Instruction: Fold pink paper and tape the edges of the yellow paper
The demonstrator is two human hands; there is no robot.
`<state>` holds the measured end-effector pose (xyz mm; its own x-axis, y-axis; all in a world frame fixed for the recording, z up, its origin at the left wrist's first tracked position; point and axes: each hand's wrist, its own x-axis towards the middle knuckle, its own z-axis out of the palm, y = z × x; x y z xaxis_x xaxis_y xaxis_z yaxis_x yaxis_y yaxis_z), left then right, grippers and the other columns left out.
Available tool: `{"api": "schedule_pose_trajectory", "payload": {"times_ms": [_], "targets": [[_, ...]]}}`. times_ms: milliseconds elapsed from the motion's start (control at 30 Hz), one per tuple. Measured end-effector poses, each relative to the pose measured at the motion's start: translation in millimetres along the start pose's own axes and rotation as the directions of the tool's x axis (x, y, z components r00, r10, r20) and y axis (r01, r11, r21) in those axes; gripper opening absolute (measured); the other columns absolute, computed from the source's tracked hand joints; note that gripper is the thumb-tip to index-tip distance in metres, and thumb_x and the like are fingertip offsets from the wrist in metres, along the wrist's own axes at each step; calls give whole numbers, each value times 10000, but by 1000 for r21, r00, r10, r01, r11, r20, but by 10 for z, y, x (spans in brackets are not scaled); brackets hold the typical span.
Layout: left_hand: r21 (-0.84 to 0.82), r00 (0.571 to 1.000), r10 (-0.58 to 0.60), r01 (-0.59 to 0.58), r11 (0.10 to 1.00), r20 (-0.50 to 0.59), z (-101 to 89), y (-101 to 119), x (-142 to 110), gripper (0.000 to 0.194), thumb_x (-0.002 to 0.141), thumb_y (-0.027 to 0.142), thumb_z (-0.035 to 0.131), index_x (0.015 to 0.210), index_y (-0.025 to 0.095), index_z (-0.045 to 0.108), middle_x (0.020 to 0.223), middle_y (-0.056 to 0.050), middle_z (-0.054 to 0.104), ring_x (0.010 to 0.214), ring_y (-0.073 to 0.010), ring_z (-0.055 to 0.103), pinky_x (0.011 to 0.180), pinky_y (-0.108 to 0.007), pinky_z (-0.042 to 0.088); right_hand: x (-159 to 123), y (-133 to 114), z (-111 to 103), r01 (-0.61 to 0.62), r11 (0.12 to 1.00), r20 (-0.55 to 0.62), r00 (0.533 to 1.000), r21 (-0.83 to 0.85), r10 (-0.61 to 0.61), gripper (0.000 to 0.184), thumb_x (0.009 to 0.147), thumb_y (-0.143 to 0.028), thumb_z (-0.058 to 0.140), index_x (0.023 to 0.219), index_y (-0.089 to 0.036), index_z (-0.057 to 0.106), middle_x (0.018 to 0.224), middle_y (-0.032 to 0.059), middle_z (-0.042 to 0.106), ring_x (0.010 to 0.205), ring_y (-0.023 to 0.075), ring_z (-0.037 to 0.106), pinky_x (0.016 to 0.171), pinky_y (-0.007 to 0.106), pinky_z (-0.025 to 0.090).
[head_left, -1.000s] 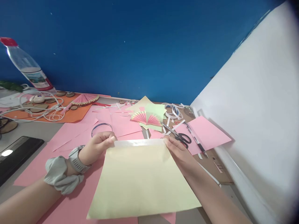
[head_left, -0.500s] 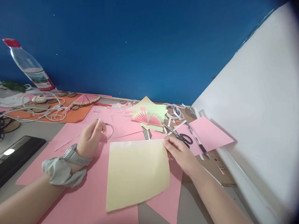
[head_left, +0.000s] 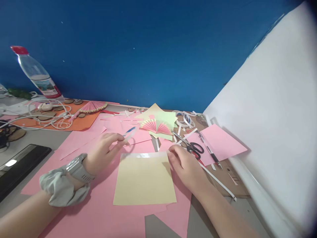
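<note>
A pale yellow sheet of paper (head_left: 146, 181) lies over pink paper in front of me, with a shiny whitish strip (head_left: 145, 155) along its far edge. My right hand (head_left: 182, 165) pinches the sheet's far right corner. Left of the sheet's far edge, my left hand (head_left: 109, 148) is raised with a thin roll of tape (head_left: 130, 131) between thumb and fingers; the roll looks blurred and is seen nearly edge-on. Beyond the sheet, a pink and yellow pleated paper fan (head_left: 156, 126) rests on light green paper.
Black-handled scissors (head_left: 189, 145) and a pen (head_left: 209, 148) lie right of the fan, by another tape roll (head_left: 184, 119). At the left are a bottle (head_left: 42, 79), white cables (head_left: 59, 115), a second folded fan (head_left: 92, 106) and a black device (head_left: 23, 167). A white wall (head_left: 277, 115) bounds the right.
The yellow sheet has been lowered flat onto the pink paper. My left hand let go of its corner, took the tape roll from the table and lifted it rightward. My right hand stays at its corner.
</note>
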<state>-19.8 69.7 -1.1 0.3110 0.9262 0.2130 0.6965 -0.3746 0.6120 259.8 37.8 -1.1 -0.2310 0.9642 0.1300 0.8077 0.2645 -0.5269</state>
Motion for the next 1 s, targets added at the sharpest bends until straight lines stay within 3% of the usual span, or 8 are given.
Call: {"api": "schedule_pose_trajectory", "payload": {"times_ms": [133,233,333,600,700,767,900,1000], "targets": [[-587,990,19,69,806,143,176,229,-148,240,925,371,427,934,161,544,912,-70,671,801,-180,650,771,-336,495,-57,-9,42,285,958,-162,947,31,-276,99,914,-261,416,999,-222,449,919,59,551,847,192,535,722,330,436],[-751,957,97,150,643,274,324,334,-237,226,935,341,421,923,140,525,895,-95,679,737,-195,682,726,-364,526,-94,-59,107,408,911,-287,867,-58,-407,405,885,-217,482,1258,-232,328,1107,112,503,1060,237,486,837,381,442],[-783,924,179,171,598,338,396,394,-284,210,939,311,425,915,131,530,846,-108,693,715,-202,685,674,-353,535,-96,-119,143,430,892,-226,863,-139,-451,490,882,-171,497,1328,-247,306,1194,115,487,1138,241,451,921,401,410],[-785,892,245,170,596,379,403,393,-295,307,874,416,519,914,120,592,886,-100,639,790,-198,635,738,-342,503,-47,-102,100,428,900,-77,903,77,-423,177,918,-175,414,1010,-216,559,915,67,583,841,175,557,712,315,475],[-750,892,247,140,646,379,415,374,-279,367,801,471,601,918,124,611,896,-94,638,777,-199,625,729,-326,490,-73,-100,89,438,878,-42,898,195,-438,143,916,-202,437,983,-220,562,874,52,575,798,160,552,684,288,470],[-708,889,282,65,703,361,414,380,-270,300,837,420,573,904,134,635,846,-79,671,787,-195,629,859,-366,445,-94,-112,90,431,864,-21,897,260,-441,136,912,-218,456,997,-223,562,870,47,568,786,153,546,680,278,468],[-684,879,360,-55,728,313,374,411,-251,279,930,289,433,853,156,666,811,-60,707,841,-176,637,1057,-400,260,-90,-148,87,317,896,64,934,310,-352,225,891,-272,505,1111,-247,548,989,63,543,916,176,533,773,300,465],[-714,869,375,-38,699,321,356,409,-244,278,928,305,430,904,149,658,929,-89,682,928,-200,610,1006,-394,336,-53,-179,73,192,924,194,944,332,-265,149,911,-275,462,949,-240,602,904,37,560,872,168,534,743,284,446]]}}
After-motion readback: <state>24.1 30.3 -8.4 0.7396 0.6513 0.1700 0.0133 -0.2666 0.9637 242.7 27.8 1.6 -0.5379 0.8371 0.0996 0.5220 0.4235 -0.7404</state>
